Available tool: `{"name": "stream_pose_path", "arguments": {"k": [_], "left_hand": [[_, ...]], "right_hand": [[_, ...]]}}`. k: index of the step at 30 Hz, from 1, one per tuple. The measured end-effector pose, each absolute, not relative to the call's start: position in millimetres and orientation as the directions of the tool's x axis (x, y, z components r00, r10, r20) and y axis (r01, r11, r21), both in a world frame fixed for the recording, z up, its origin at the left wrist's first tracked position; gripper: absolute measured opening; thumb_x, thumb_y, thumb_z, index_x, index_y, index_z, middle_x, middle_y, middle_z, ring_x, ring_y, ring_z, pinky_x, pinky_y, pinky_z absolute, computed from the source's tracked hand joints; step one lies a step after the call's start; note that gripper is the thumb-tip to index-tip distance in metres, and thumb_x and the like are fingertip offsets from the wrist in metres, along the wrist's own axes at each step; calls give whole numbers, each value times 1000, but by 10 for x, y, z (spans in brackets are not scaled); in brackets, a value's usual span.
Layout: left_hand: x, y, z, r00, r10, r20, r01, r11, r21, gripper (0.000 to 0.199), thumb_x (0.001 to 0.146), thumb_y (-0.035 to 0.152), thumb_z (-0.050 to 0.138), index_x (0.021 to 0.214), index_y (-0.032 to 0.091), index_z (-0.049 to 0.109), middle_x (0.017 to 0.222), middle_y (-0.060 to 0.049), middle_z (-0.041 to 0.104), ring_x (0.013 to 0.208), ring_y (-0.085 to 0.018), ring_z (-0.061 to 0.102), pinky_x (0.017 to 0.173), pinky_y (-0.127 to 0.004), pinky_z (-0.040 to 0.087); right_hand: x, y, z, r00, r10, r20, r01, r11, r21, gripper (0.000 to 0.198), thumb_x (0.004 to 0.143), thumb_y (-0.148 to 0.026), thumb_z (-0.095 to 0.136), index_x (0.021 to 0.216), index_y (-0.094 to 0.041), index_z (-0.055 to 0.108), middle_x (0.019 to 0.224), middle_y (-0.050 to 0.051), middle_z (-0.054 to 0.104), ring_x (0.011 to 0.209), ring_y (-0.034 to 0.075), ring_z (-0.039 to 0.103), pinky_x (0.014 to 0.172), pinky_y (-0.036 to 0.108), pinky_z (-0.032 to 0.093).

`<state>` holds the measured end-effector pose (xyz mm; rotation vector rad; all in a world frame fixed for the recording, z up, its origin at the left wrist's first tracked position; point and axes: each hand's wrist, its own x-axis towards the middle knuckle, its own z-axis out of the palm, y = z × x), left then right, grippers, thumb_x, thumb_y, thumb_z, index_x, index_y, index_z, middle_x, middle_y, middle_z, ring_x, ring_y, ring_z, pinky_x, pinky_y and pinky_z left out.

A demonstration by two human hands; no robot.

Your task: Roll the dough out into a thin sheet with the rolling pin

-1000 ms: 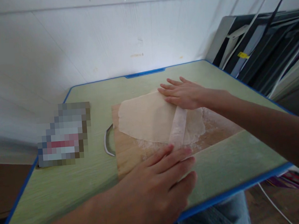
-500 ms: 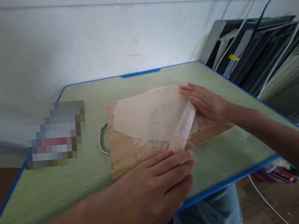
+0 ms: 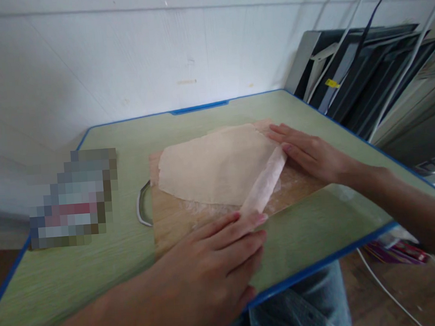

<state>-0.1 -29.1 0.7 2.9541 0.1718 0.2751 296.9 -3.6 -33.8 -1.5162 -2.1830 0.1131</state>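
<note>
A thin, wide sheet of dough [image 3: 206, 168] lies on a floured wooden board [image 3: 165, 221]. Along its right side, slanting across the board, is a pale rolling pin [image 3: 261, 184]; whether flour or a layer of dough whitens it I cannot tell. My left hand [image 3: 224, 257] is on the pin's near end, fingers long and close together over it. At the far end my right hand [image 3: 302, 152] holds the pin, its thumb on the tip and its fingers reaching past onto the board's far corner. Both palms are hidden.
The board rests on a green table [image 3: 304, 226] with a blue rim. A metal handle [image 3: 140, 205] sticks out at the board's left. Farther left is a blurred-out object [image 3: 74, 198]. Dark panels [image 3: 375, 72] and cables stand right of the table, against a white wall [image 3: 139, 59].
The pin has turned slightly, and both hands have shifted a little along with it. The whole view has drifted slightly, so the board sits farther left.
</note>
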Motion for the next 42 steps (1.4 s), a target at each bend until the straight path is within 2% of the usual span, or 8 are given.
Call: {"name": "stream_pose_path", "arguments": {"k": [6,13,19,23,27,31,36,42], "left_hand": [[-69,-152,26,937,269,223,217,-948,232,32,92,15,40,117,13,61,123,-5,63,130,-18,43,110,-34,37],[-203,-43,36,928,334,164,277,-914,296,55,78,1,40,126,25,54,141,1,48,133,-17,39,110,-37,37],[-201,-39,69,935,349,57,312,-890,331,58,79,4,38,131,29,49,151,3,32,137,-20,32,112,-42,31],[-194,-34,36,922,386,41,352,-875,334,64,83,10,39,144,27,28,157,2,11,141,-22,21,114,-42,25],[-200,-27,19,900,435,15,403,-846,349,73,86,14,38,149,24,2,158,-1,4,143,-24,13,114,-44,21],[-199,-62,12,898,441,3,406,-830,383,75,86,13,36,149,25,-3,157,0,4,142,-21,16,115,-42,20],[-184,-183,-19,901,433,-3,392,-814,429,80,82,12,41,149,28,1,157,1,9,141,-22,22,114,-39,26],[-133,-332,7,932,360,36,306,-837,454,83,78,11,43,149,26,3,155,-3,16,139,-23,27,110,-40,35]], "right_hand": [[2700,595,-247,-320,866,385,839,448,-309,48,92,-37,32,122,-13,60,128,9,60,122,23,51,107,44,36],[2348,934,-75,-310,906,288,795,413,-445,41,80,-20,44,116,-13,64,116,9,67,103,23,64,92,40,49],[2117,863,4,-467,873,140,852,487,-193,56,74,-5,43,126,-19,55,131,4,58,124,22,49,109,43,32],[2013,922,32,-564,823,67,807,566,-168,52,83,-11,43,134,-20,46,144,1,45,136,20,31,115,44,16],[1930,951,26,-535,845,-20,839,528,-130,45,93,-29,37,137,-21,43,147,2,39,137,21,28,115,43,18],[1988,766,16,-502,860,-98,865,499,-52,50,95,-31,30,143,-16,35,151,7,30,139,22,24,114,47,18],[2275,391,-59,-552,832,54,827,554,-94,51,96,-31,26,140,-10,37,149,11,32,139,22,25,113,52,16],[2545,-42,-201,-489,841,233,815,535,-221,49,96,-34,25,139,-16,40,147,10,36,138,20,28,112,52,21]]}}
